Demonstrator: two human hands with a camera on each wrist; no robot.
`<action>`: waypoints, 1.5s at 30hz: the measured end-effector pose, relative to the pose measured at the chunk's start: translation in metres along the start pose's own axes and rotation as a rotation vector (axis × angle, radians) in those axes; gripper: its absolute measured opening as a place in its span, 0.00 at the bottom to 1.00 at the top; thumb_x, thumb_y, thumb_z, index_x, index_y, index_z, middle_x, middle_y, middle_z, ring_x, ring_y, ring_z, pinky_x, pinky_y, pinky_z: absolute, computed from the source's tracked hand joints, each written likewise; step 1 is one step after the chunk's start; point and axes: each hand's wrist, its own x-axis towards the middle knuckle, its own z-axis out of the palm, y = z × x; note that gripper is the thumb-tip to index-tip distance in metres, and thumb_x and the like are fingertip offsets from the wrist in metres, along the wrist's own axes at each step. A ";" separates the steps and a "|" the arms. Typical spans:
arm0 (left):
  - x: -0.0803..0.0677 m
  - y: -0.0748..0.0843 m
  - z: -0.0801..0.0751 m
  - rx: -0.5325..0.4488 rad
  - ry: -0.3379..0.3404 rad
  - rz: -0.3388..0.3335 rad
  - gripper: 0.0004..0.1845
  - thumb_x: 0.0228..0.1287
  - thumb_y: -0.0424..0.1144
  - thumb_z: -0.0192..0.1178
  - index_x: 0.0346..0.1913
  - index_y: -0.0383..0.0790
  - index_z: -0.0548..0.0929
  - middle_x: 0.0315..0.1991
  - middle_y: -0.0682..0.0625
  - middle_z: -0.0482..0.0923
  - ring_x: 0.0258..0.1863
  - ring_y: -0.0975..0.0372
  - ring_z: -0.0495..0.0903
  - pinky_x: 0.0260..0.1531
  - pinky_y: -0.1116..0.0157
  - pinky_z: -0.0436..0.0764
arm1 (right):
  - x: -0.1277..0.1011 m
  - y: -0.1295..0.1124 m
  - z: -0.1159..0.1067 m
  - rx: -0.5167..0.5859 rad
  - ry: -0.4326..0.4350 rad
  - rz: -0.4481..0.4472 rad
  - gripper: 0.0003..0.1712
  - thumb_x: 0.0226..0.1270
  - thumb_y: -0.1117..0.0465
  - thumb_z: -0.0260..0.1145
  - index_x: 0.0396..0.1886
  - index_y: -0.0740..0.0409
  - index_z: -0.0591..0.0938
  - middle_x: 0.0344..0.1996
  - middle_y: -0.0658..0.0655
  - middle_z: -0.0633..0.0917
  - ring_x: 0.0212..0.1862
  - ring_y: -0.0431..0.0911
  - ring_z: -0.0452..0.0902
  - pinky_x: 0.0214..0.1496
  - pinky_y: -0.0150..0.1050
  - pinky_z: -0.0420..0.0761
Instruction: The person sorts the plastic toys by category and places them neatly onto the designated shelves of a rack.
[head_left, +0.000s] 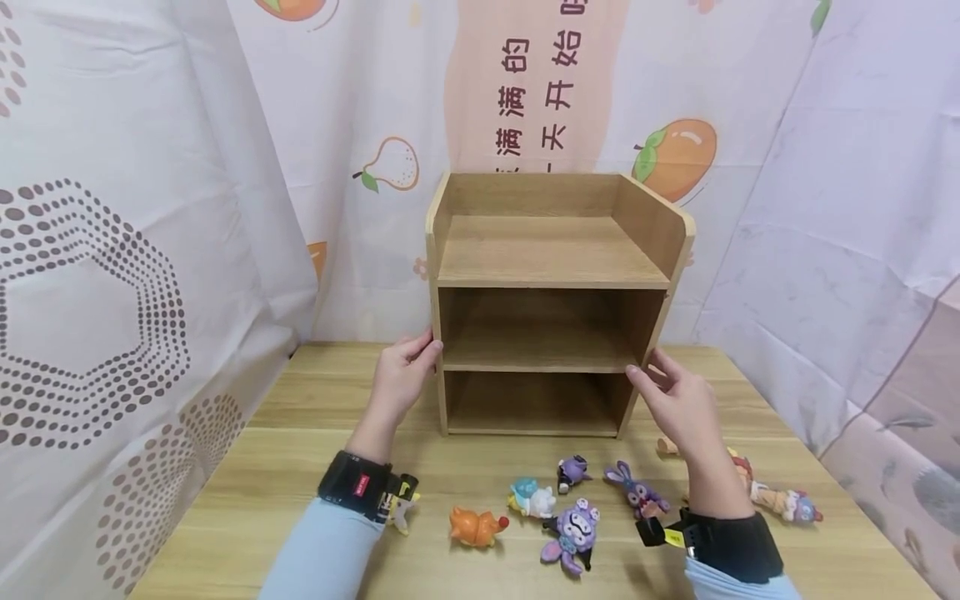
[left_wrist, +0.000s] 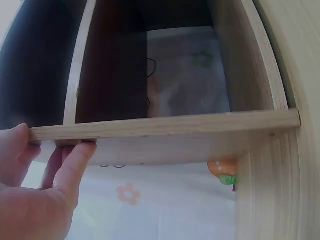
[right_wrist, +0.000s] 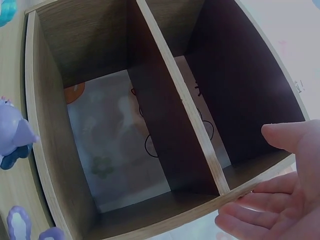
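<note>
The shelf [head_left: 551,304] stands upright at the far middle of the worktop [head_left: 285,467], toys near it. The left hand [head_left: 401,379] pinches its left side panel; the right hand [head_left: 675,404] touches the right panel with relaxed fingers. Stiff board, smooth, probably light; best held by both side panels.

staged recording booth | printed curtains [head_left: 150,208] | wooden table [head_left: 262,467]
</note>
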 end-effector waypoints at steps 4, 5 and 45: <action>-0.006 -0.004 0.000 -0.001 0.016 -0.017 0.21 0.70 0.41 0.67 0.62 0.38 0.83 0.50 0.43 0.82 0.41 0.53 0.86 0.40 0.63 0.88 | -0.005 0.003 0.003 0.016 -0.026 -0.001 0.41 0.74 0.45 0.64 0.74 0.68 0.68 0.65 0.70 0.75 0.59 0.60 0.79 0.45 0.14 0.70; -0.008 -0.005 0.000 0.002 0.016 -0.015 0.20 0.70 0.41 0.67 0.62 0.37 0.83 0.50 0.43 0.82 0.42 0.53 0.86 0.40 0.61 0.88 | -0.006 0.004 0.003 0.014 -0.029 0.000 0.41 0.74 0.45 0.64 0.74 0.69 0.68 0.65 0.70 0.75 0.59 0.60 0.80 0.44 0.13 0.69; -0.015 -0.014 0.002 0.128 -0.066 0.041 0.23 0.71 0.33 0.64 0.67 0.36 0.77 0.55 0.38 0.82 0.51 0.48 0.84 0.44 0.63 0.87 | 0.000 0.002 -0.014 0.071 -0.079 -0.021 0.40 0.76 0.48 0.64 0.76 0.68 0.64 0.67 0.72 0.73 0.60 0.66 0.77 0.51 0.32 0.82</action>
